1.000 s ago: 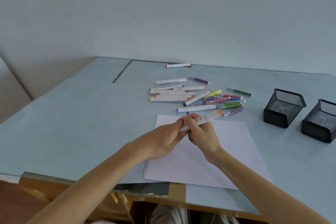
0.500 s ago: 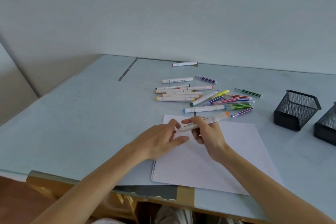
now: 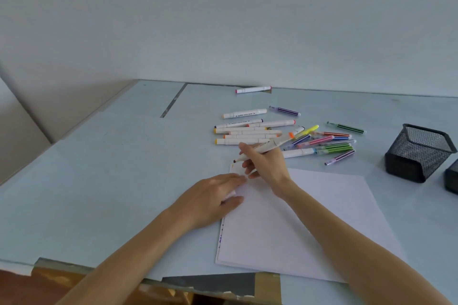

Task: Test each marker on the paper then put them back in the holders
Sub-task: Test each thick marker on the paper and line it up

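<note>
Your right hand [image 3: 266,164] grips the white marker with the orange end [image 3: 266,147], dark tip poised just off the white paper sheet's [image 3: 309,218] far-left corner. Start there and you could ink the pale blue table [image 3: 111,181]! Your left hand [image 3: 213,195] lies flat, fingers relaxed, on the sheet's left edge; whether it hides the cap, I can't tell. The black mesh holder [image 3: 418,153] waits well right.

black print on two white markers [image 3: 244,114], too small to read reliably, no other text
</note>
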